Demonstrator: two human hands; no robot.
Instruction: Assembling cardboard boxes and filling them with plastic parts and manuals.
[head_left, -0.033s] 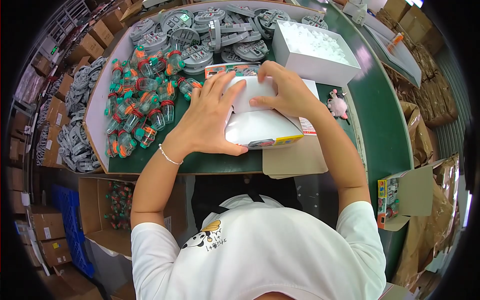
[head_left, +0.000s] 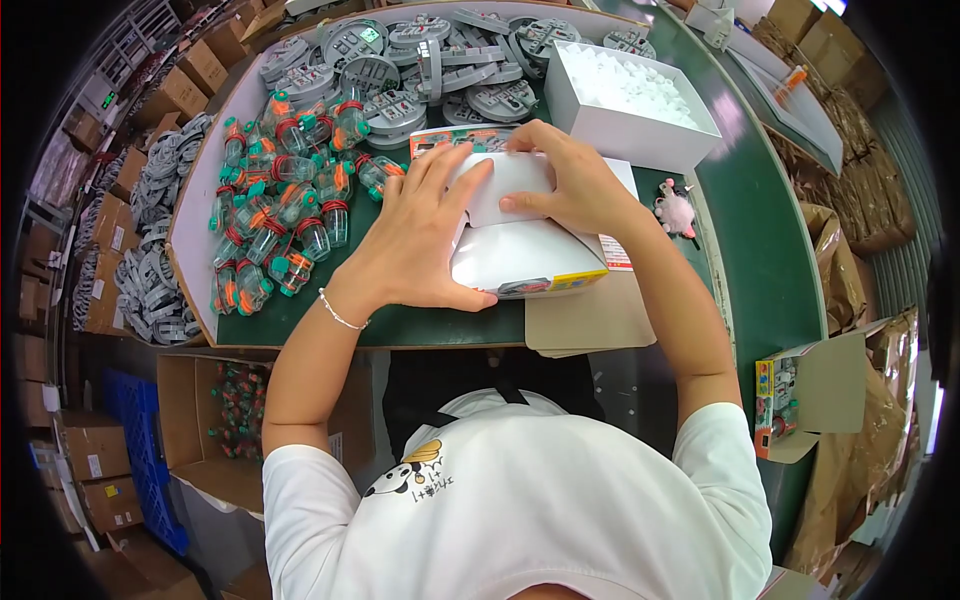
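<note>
In front of me on the green worktable is a small cardboard box (head_left: 525, 258), white inside with a colourful printed outside. My left hand (head_left: 412, 235) grips its left side, thumb at the near edge and fingers on the white flap (head_left: 490, 200). From the right, my right hand (head_left: 578, 185) holds the far part of that flap, its thumb lying on the white face and its fingertips over the far edge. What lies inside the box cannot be seen. Under and beside it are flat card pieces (head_left: 590, 315), partly past the table's near edge.
Clear jars with orange parts and red bands (head_left: 290, 170) are heaped on the left. Grey round plates (head_left: 440, 70) pile up behind. A white box of small white pieces (head_left: 640, 130) stands at the back right, near a pink toy (head_left: 675, 210). An open printed box (head_left: 785, 395) sits far right.
The fingers of my right hand have shifted slightly to the left along the flap. The rest looks the same.
</note>
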